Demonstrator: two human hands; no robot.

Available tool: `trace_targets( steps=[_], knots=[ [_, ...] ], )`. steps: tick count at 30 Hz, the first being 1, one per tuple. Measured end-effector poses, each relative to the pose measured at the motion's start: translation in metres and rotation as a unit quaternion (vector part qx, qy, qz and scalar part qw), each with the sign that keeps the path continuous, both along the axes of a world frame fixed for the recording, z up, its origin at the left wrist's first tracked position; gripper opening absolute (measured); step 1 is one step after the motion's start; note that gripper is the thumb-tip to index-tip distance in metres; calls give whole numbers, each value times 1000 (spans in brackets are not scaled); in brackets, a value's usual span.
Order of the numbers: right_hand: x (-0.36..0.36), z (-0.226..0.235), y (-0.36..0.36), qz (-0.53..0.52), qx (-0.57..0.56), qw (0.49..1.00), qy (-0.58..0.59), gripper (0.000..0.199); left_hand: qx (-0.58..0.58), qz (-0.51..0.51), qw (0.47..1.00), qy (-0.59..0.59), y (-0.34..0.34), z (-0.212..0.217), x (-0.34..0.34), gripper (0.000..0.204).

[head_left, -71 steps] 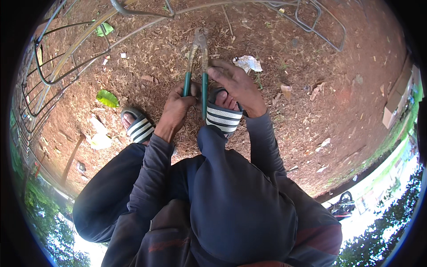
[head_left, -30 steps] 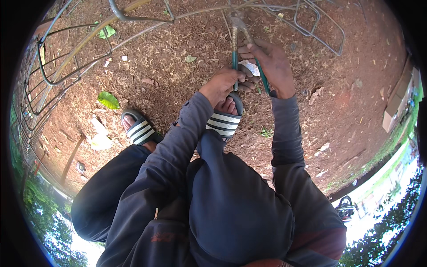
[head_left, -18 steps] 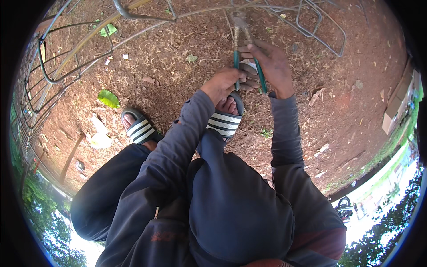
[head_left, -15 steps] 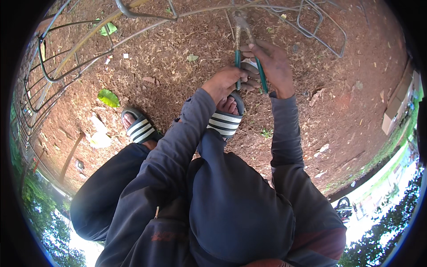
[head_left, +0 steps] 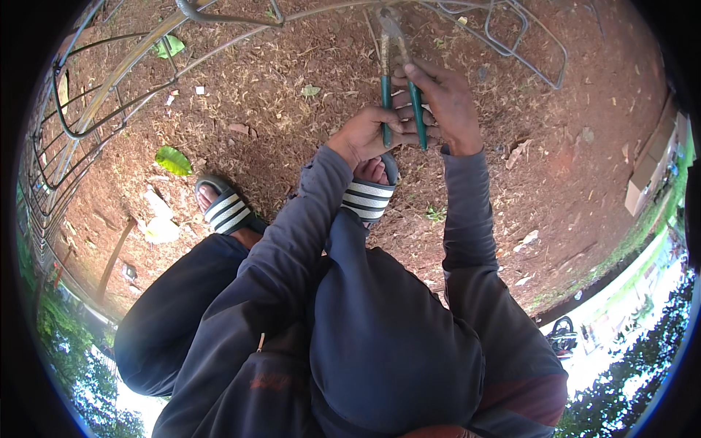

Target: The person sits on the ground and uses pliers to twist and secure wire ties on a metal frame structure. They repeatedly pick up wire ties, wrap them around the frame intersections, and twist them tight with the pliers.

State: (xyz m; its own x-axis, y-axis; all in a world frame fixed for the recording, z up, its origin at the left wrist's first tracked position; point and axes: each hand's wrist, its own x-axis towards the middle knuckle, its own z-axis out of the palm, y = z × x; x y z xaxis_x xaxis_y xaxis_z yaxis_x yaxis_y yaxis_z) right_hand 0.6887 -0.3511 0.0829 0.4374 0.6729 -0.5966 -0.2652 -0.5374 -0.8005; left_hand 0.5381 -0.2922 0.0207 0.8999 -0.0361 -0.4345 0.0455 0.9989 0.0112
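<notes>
1. I see my left hand (head_left: 363, 135) clamped round the left green handle of the pliers (head_left: 398, 80).
2. The pliers stand far of my striped sandal (head_left: 367, 198), with worn grey jaws meeting the bent steel rod (head_left: 307, 16).
3. My right hand (head_left: 445, 106) clasps the right handle.

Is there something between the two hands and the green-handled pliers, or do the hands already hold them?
Nothing visible stands between. The left hand grips one green handle and the right hand the other; the pliers point their jaws at a thin metal rod.
</notes>
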Motion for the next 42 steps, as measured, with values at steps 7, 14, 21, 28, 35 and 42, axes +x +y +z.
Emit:
trace_targets(
  steps=[7,14,21,28,35,42],
  knots=[
    [-11,-32,-7,-58,52,997,30,36,-15,11,999,28,-1,10,-2,22],
    [-35,-27,7,12,9,994,-105,45,439,-49,838,320,-7,25,-1,24],
    [-84,-34,62,-110,-45,992,-53,37,762,-119,468,432,-5,27,-19,47],
    [-74,-57,70,-257,190,856,407,24,677,-204,594,384,19,90,-36,61],
    [-72,-61,67,-135,454,523,708,36,346,-323,850,234,59,122,-39,34],
    [-56,3,78,-251,165,803,515,62,210,-146,912,321,55,165,-9,39]
  ],
)
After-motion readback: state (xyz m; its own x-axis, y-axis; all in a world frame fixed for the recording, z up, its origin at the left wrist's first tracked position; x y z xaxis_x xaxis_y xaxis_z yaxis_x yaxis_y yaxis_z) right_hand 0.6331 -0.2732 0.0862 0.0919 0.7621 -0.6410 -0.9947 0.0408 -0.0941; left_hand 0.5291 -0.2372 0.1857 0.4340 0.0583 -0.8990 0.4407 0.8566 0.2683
